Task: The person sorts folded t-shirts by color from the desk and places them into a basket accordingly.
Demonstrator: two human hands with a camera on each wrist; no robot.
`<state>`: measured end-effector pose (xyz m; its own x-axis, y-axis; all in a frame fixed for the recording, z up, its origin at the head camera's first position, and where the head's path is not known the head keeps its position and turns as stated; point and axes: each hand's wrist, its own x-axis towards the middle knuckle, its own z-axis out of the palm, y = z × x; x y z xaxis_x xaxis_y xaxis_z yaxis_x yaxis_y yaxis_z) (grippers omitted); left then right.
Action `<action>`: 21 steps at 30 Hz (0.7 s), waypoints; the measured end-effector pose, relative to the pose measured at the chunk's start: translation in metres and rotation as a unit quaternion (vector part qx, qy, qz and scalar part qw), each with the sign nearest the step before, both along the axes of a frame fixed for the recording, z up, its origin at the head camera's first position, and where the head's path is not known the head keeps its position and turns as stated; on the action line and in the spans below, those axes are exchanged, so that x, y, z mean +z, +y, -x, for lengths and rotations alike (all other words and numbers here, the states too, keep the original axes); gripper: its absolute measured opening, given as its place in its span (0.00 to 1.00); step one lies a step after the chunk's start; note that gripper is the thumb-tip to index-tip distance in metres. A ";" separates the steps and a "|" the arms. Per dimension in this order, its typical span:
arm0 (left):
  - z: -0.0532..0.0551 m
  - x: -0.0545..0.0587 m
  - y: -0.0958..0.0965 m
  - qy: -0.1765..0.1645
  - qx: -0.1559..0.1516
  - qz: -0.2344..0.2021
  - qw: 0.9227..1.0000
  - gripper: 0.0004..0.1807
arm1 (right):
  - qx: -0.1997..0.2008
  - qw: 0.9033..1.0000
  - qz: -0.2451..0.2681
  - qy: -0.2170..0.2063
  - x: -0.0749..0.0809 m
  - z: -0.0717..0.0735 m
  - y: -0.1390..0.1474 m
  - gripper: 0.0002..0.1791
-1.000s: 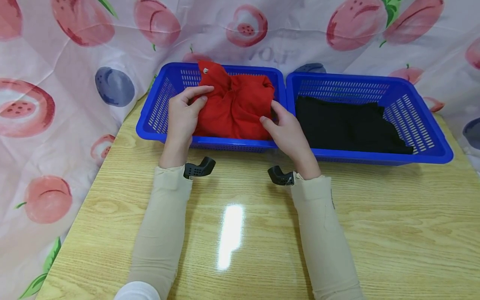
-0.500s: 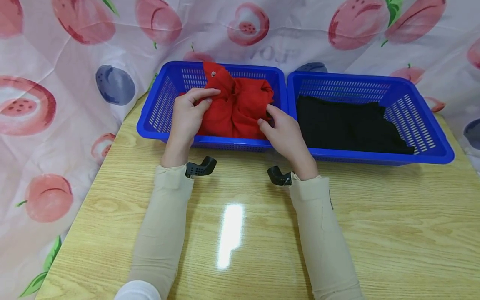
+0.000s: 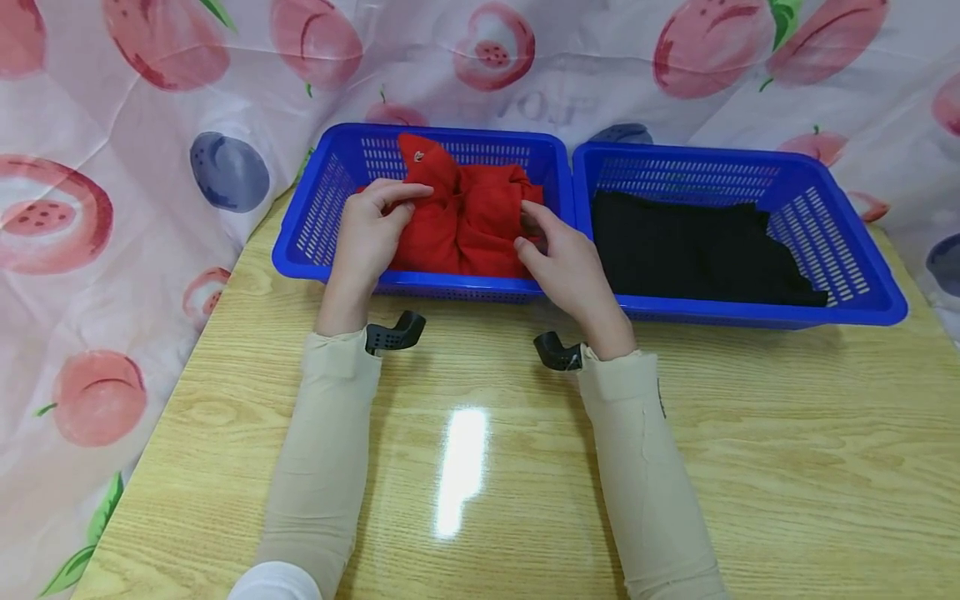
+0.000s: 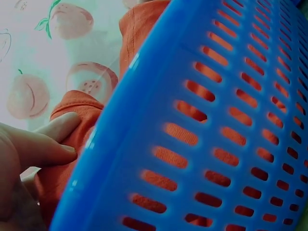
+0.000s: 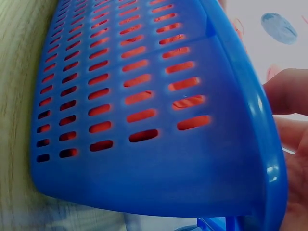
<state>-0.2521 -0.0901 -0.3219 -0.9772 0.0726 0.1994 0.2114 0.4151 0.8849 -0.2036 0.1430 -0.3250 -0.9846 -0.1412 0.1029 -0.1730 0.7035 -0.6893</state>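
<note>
A rumpled red garment (image 3: pixel 491 225) lies heaped in the left blue basket (image 3: pixel 480 283), one corner with a small pale mark standing up at the back. My left hand (image 3: pixel 367 229) rests on its left side, thumb and index finger spread on the cloth; the other fingers are mostly hidden. In the left wrist view, thumb and finger lie apart on the red fabric behind the basket rim. My right hand (image 3: pixel 566 258) reaches over the basket's front right corner, fingertips at the garment's right edge. A gap shows between its thumb and index finger.
A second blue basket (image 3: pixel 750 315) stands to the right, right beside the first, with a flat black garment (image 3: pixel 697 250) in it. Both sit on a wooden table (image 3: pixel 765 450) against a fruit-print cloth (image 3: pixel 420 75). Black wrist mounts (image 3: pixel 395 332) stick out from both sleeves.
The red garment shifted right, then slightly back left, its raised corner now lower. My left hand moved along with it. My right fingers have moved a little left, and their gap has widened.
</note>
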 end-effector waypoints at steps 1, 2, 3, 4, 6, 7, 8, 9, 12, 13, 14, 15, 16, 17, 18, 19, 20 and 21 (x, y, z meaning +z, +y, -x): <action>0.000 0.000 -0.001 0.001 0.004 0.010 1.000 0.16 | 0.001 1.000 0.002 0.001 0.000 0.000 0.000 0.27; 0.000 0.000 -0.001 0.003 0.009 0.023 1.000 0.16 | 0.002 1.000 0.006 0.004 0.000 0.000 0.000 0.26; 0.000 0.000 -0.001 0.005 0.014 0.038 0.999 0.16 | 0.004 1.000 0.009 0.007 0.000 0.000 0.000 0.26; 0.000 0.000 -0.002 0.006 0.019 0.053 0.998 0.16 | 0.005 1.000 0.013 0.010 0.000 0.001 -0.001 0.26; -0.001 0.001 -0.002 0.006 0.028 0.080 0.996 0.16 | 0.007 1.000 0.018 0.014 0.000 0.001 -0.001 0.25; -0.001 0.001 -0.002 0.004 0.030 0.092 0.995 0.16 | 0.007 1.000 0.019 0.014 0.000 0.000 -0.001 0.25; -0.001 0.001 -0.002 0.004 0.031 0.102 0.994 0.16 | 0.007 1.000 0.020 0.014 0.000 0.000 -0.001 0.25; -0.001 0.001 -0.002 0.006 0.031 0.108 0.994 0.17 | 0.007 1.000 0.020 0.013 0.000 0.000 0.000 0.25; -0.001 0.000 -0.002 0.012 0.027 0.122 0.992 0.17 | 0.006 1.000 0.017 0.010 0.000 0.000 0.000 0.24; -0.001 0.000 -0.002 0.013 0.026 0.125 0.992 0.17 | 0.007 1.000 0.016 0.011 0.000 0.000 0.000 0.24; -0.001 0.000 -0.002 0.014 0.025 0.126 0.992 0.17 | 0.008 1.000 0.016 0.013 0.000 0.000 0.000 0.24; -0.001 0.000 -0.003 0.014 0.024 0.130 0.991 0.17 | 0.008 1.000 0.016 0.015 0.000 0.000 0.000 0.24; -0.001 0.000 -0.003 0.012 0.023 0.135 0.990 0.17 | 0.008 1.000 0.016 0.017 0.000 0.001 0.000 0.24; -0.001 0.000 -0.004 0.008 0.021 0.141 0.990 0.16 | 0.008 1.000 0.016 0.019 0.000 0.001 0.000 0.24; -0.001 0.000 -0.004 0.005 0.020 0.148 0.989 0.16 | 0.008 1.000 0.016 0.022 -0.001 0.001 0.000 0.24; -0.001 0.000 -0.005 0.001 0.018 0.156 0.988 0.15 | 0.008 1.000 0.017 0.023 -0.001 0.001 0.000 0.23; -0.001 0.001 -0.005 -0.001 0.017 0.164 0.986 0.15 | 0.007 1.000 0.019 0.023 -0.001 0.001 0.000 0.23; -0.001 0.001 -0.006 -0.005 0.015 0.170 0.985 0.15 | 0.006 1.000 0.020 0.021 -0.001 0.001 0.000 0.23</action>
<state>-0.2514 -0.0963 -0.3212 -0.9818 0.1038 0.1589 0.1859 0.6946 0.6950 -0.2048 0.1429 -0.3257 -0.9774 -0.1486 0.1506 -0.2115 0.6728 -0.7090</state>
